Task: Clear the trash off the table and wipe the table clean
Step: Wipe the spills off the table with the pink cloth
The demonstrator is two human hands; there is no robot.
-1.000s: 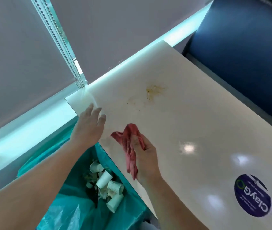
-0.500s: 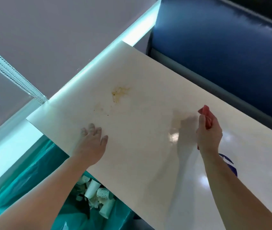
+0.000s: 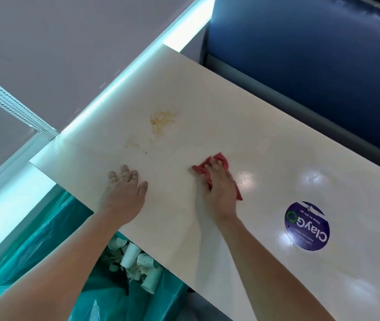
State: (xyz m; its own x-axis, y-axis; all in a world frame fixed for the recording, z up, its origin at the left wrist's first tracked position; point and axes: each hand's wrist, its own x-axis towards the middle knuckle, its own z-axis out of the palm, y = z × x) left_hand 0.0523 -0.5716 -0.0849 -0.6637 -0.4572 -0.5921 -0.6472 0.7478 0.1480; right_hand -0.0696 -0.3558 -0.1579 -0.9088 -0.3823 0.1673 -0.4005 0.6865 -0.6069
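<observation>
Head view: flat right hand presses crumpled red cloth; yellow-brown stain lies forward-left (left hand flat, empty).

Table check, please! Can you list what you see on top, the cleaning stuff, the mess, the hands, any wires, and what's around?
Surface: white table, with a yellowish stain not yet wiped and a round purple sticker.
Job's things: red cloth on the table, nearer than the stain.
Clutter: paper cups in the teal bin bag beside the table.
Hands: left hand rests flat on the table; right hand presses the cloth.
Cables: nothing seen.
Surroundings: blue bench seat, lit window ledge.
</observation>
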